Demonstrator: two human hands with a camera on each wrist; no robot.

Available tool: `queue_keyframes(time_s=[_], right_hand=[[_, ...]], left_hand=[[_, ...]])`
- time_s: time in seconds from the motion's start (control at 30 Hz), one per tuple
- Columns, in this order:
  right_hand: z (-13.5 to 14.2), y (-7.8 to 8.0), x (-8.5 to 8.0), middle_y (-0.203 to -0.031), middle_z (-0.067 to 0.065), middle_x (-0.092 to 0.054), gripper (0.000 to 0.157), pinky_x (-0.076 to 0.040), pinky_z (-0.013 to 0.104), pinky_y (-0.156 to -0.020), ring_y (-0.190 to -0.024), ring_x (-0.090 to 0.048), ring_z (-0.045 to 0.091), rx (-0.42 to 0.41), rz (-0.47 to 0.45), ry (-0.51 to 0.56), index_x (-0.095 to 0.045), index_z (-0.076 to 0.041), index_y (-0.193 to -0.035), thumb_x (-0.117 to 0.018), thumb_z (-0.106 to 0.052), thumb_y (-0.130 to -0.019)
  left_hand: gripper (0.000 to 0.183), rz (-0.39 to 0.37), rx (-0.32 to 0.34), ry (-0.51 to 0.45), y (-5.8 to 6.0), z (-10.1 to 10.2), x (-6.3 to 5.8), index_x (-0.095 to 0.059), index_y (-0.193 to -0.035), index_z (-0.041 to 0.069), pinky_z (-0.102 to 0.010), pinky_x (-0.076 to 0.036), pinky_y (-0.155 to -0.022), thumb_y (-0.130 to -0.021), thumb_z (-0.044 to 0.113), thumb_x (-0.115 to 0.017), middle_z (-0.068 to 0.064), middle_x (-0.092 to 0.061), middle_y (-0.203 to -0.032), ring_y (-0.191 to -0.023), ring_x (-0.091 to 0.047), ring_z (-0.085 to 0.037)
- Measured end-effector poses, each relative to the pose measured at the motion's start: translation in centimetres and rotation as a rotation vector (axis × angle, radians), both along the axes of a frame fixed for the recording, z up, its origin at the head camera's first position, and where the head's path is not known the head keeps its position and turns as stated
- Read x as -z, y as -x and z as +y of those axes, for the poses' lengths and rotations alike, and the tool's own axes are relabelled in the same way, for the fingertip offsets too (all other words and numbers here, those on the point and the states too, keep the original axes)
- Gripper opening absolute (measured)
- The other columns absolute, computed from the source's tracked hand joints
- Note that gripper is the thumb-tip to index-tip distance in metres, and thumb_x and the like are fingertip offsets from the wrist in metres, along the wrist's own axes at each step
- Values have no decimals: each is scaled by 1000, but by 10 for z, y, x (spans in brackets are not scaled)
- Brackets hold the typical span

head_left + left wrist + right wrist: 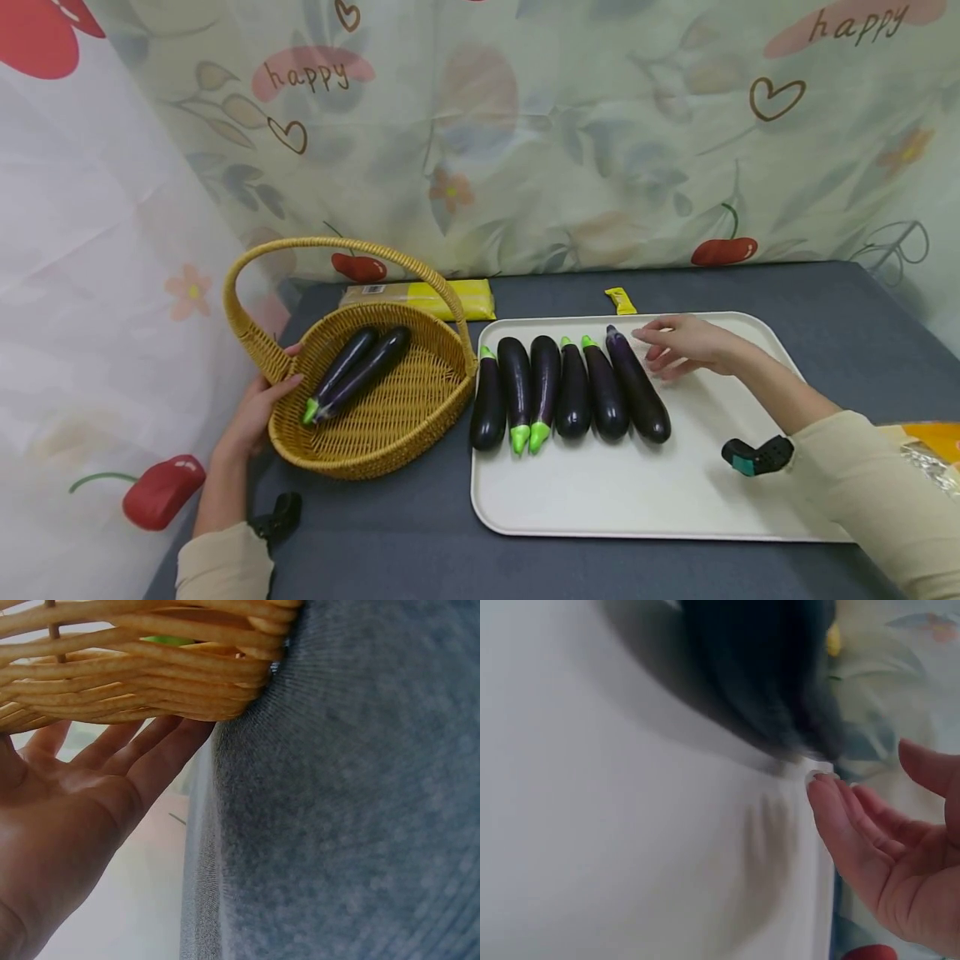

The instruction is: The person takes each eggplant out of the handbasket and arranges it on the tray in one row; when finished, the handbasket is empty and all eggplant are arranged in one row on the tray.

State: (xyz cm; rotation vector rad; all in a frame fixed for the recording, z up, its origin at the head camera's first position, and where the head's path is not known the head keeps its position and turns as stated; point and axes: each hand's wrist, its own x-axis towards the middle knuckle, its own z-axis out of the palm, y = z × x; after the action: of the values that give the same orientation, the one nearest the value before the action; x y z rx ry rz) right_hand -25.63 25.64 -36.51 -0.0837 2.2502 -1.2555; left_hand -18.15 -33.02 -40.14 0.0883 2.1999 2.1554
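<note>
left of the white tray (600, 496) sits the wicker basket (408, 408), with two eggplants (366, 372) lying side by side in it; a firm, level hold on it would likely keep them from rolling. on the tray, six eggplants (573, 392) lie in a row from its left rim past its middle. the step in hand looks to be handling the rightmost eggplant (640, 387), whose stem end points at the tray's far rim. the skin is glossy and may slip, so a wrap round the thick body should serve better than a pinch at the stem, drawn away from its neighbour first.

the left hand (257, 410), left of the tray, grasps the basket, thumb at the rim and fingers reaching underneath. the right hand (690, 343), over the tray's far part, is released, fingers loosely bent and thumb apart, holding nothing; it is just beside the rightmost eggplant's stem end, and i cannot tell whether a fingertip grazes it.

just beyond the tray's far rim lies a small yellow sachet (621, 301); past its far left corner, a yellow packet (472, 298); behind everything hangs a patterned curtain (547, 167).
</note>
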Motion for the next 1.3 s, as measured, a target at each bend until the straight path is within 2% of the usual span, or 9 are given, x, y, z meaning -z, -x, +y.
queue_keyframes(time_s=[0.17, 0.27, 0.37, 0.63, 0.8, 1.3], right_hand=[[8, 1, -22, -111, 23, -56, 65, -52, 39, -80, -95, -63, 27, 46, 23, 79, -37, 10, -134, -50, -42, -98], [8, 0, -34, -110, 20, -57, 66, -49, 43, -85, -99, -62, 28, 37, -20, 178, -35, 11, -136, -48, -43, -99], [3, -4, -41, -107, 15, -58, 61, -48, 44, -88, -99, -61, 26, 11, -83, 278, -35, 10, -136, -45, -40, -101], [-34, -16, -41, -108, 14, -60, 47, -51, 39, -82, -95, -62, 24, -107, -183, 443, -41, 5, -132, -41, -32, -103], [-67, -25, -41, -111, 18, -59, 47, -51, 42, -81, -92, -63, 24, -200, -229, 499, -41, 7, -133, -43, -30, -103], [-160, -50, -40, -113, 18, -59, 46, -51, 43, -81, -96, -63, 25, -374, -349, 628, -40, 4, -139, -43, -25, -103]], left_hand=[[53, 1, 3, -5, -1, 0, 0, -30, -149, 10, -19, -45, -85, -100, 15, -50, -11, -33, -138, -112, -50, -4], [53, 10, 10, -10, -1, 0, -1, -29, -149, 9, -20, -46, -84, -100, 15, -49, -11, -33, -138, -111, -51, -5], [53, 24, 16, -13, -1, 0, -1, -28, -149, 8, -21, -46, -84, -101, 14, -49, -10, -32, -138, -111, -51, -5], [53, 20, 20, -14, -1, -1, 0, -28, -150, 8, -21, -47, -83, -101, 14, -49, -14, -32, -138, -110, -52, -6], [54, 13, 12, -5, -1, -1, 0, -28, -149, 8, -21, -47, -84, -101, 15, -49, -16, -30, -140, -110, -52, -6], [54, 17, 16, 20, -1, 1, -2, -27, -150, 7, -20, -45, -85, -101, 15, -48, -19, -23, -145, -112, -49, -5]])
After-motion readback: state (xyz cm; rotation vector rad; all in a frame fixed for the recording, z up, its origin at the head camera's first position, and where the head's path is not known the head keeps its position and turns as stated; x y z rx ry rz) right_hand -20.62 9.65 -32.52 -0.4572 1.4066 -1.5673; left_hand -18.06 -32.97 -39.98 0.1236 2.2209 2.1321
